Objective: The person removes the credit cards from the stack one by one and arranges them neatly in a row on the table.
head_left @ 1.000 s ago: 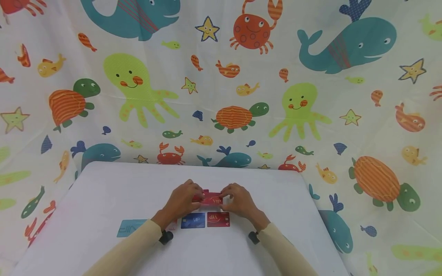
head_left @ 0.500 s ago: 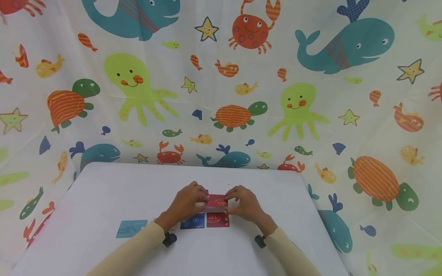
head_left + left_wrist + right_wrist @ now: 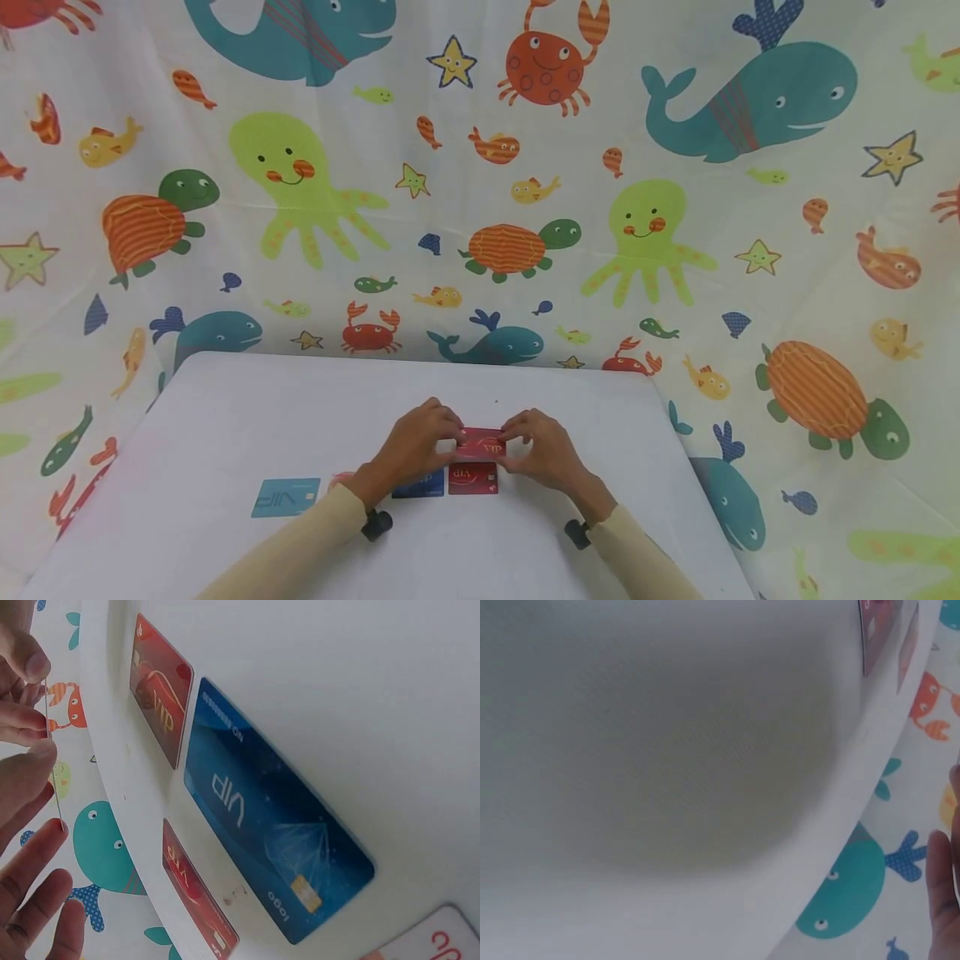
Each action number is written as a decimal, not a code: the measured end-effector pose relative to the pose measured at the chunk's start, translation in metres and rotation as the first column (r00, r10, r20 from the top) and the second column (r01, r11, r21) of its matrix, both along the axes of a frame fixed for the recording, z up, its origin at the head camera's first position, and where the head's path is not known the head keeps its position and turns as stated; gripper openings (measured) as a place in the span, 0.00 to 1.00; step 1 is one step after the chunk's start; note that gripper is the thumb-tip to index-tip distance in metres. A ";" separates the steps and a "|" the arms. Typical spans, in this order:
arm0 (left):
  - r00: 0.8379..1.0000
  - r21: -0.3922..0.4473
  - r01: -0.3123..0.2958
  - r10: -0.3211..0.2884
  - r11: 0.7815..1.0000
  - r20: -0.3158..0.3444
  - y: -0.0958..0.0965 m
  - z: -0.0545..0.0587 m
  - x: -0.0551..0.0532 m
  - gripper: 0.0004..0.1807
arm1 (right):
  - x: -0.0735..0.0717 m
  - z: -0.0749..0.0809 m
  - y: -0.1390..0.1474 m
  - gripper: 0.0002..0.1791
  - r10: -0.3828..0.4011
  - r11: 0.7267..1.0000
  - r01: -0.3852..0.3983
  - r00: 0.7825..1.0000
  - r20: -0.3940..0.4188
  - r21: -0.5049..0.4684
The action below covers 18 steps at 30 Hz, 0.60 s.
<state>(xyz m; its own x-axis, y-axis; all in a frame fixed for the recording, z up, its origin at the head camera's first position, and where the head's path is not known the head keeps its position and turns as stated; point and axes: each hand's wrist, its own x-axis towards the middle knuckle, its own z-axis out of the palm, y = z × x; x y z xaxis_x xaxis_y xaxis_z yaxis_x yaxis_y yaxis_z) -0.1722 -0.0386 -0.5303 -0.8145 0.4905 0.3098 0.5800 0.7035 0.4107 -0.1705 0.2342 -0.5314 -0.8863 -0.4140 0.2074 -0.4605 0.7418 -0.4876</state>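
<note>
A red VIP card (image 3: 482,445) is held up above the table between my two hands. My left hand (image 3: 415,440) pinches its left end, and my right hand (image 3: 547,452) pinches the right end. In the left wrist view that card is seen edge-on as a thin line. Just in front of it lie a red VIP card (image 3: 473,479) and a blue VIP card (image 3: 277,814), side by side. My left hand partly covers the blue one in the head view. Another red card (image 3: 196,889) shows beyond the blue one in the left wrist view.
A light-blue card (image 3: 287,497) lies at the left on the white table (image 3: 480,550). Beside it a white card with red marks (image 3: 431,941) is mostly hidden by my left arm in the head view. A sea-animal curtain (image 3: 480,192) hangs behind the table's far edge.
Both hands have moved right and slightly nearer with the red card held between them. The row of cards on the table has stayed put.
</note>
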 end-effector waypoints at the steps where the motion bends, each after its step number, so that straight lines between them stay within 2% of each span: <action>1: 1.000 0.002 0.000 0.000 1.000 0.005 0.001 0.000 0.000 0.17 | 0.001 0.000 0.001 0.19 -0.002 1.000 0.002 1.000 -0.003 0.002; 9: 1.000 0.017 0.022 -0.022 1.000 0.013 0.008 0.000 0.003 0.17 | 0.007 -0.001 0.009 0.19 0.003 1.000 -0.004 0.999 -0.046 -0.019; 18: 0.999 0.033 0.029 -0.030 0.999 0.033 0.017 0.002 0.008 0.16 | 0.013 -0.001 0.020 0.20 -0.003 0.999 0.002 0.999 -0.043 -0.041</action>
